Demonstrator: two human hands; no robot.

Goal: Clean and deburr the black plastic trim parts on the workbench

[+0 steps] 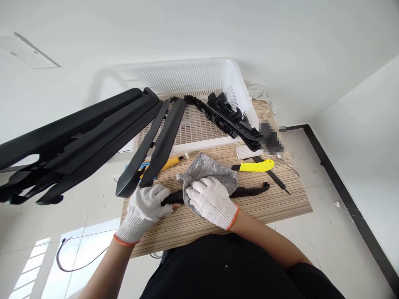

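Observation:
Both my hands wear white knit gloves with orange cuffs. My left hand (146, 205) is closed round the left end of a long black plastic strip (249, 191) that lies across the striped board (280, 203). My right hand (212, 199) presses a grey cloth (207, 168) down on the middle of that strip, fingers wrapped over the cloth. The strip's right end sticks out from under the cloth.
A white slatted basket (174, 77) stands behind, with several long black trim pieces (77, 137) leaning out over its left side and more black parts (230, 118) inside. A yellow utility knife (255, 166), a yellow-handled tool (170, 163) and a thin black tool (274, 177) lie on the board. A black cable (67, 257) lies on the floor.

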